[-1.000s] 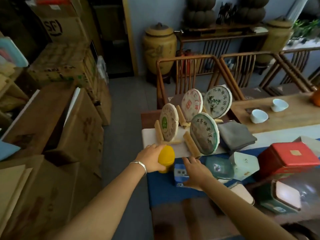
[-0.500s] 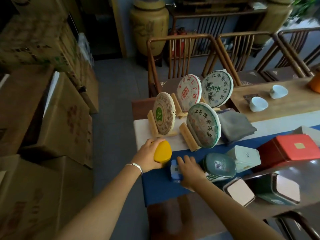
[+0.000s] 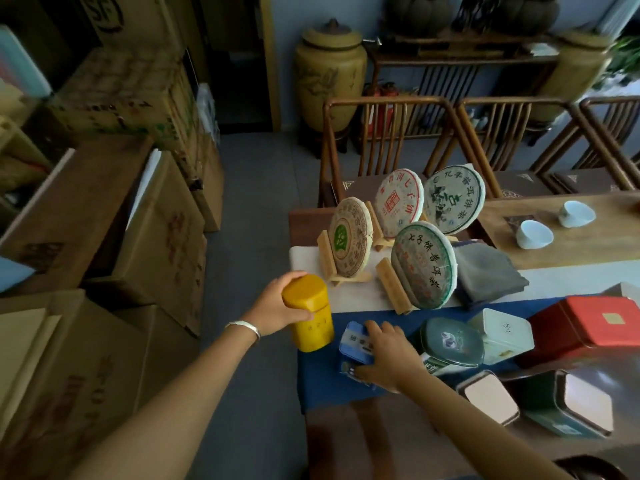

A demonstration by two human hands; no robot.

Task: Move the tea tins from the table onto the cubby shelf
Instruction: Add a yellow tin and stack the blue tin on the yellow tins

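The left hand clutched the yellow tin; just right, the right hand apparently gripped the blue tin.

Both forearms are bare — no sleeves reach into view. The left wrist wears a thin silver bangle — plain, smooth and slightly shiny.

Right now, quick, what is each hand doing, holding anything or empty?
Left hand: closed around the yellow tin, gripping near its lid.
Right hand: closed on the small blue tin on the table.
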